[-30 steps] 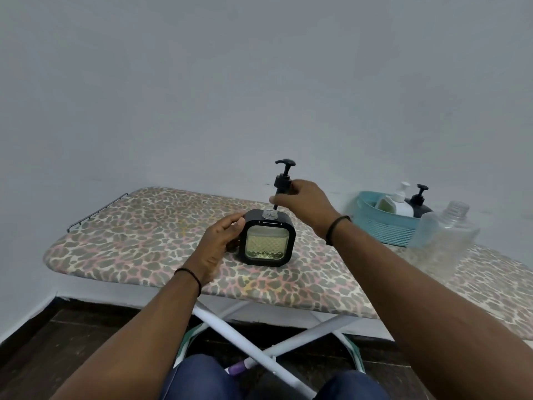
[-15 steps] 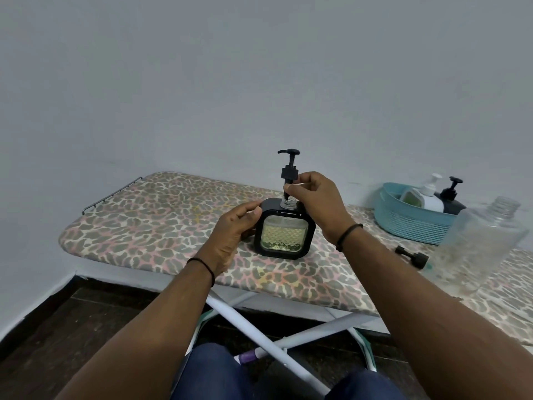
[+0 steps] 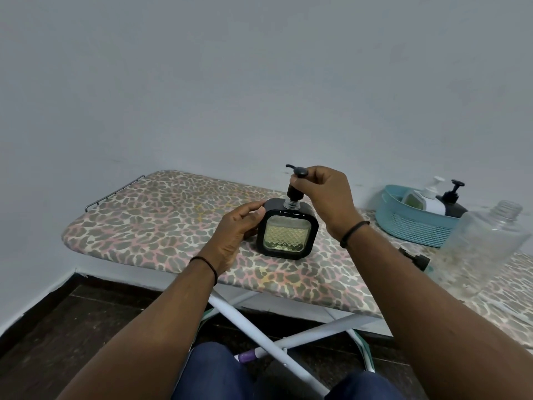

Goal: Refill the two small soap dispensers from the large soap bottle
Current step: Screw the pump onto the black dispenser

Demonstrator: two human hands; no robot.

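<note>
Square black dispenser (image 3: 287, 230) upright on the leopard-print ironing board (image 3: 161, 223), clear front window showing yellowish soap nearly to the top. Black pump (image 3: 295, 183) sits in the neck, collar right at the glass threads; can't tell if it's screwed home. Right hand (image 3: 324, 194) pinches the pump head from above, fingers curled around it. Left hand (image 3: 235, 233) grips the dispenser's left side, thumb on its top corner, steadying it. Right of the grip, past the right wrist: a small black cap (image 3: 418, 259) lying on the board, then the large clear bottle (image 3: 484, 243), uncapped, looks almost empty, only residue visible. Behind that bottle, further from the grip, a teal basket (image 3: 415, 226) holding a white pump dispenser (image 3: 427, 199) and a black one (image 3: 452, 202). White crossed board legs (image 3: 259, 324) below the grip, dark floor under them.
</note>
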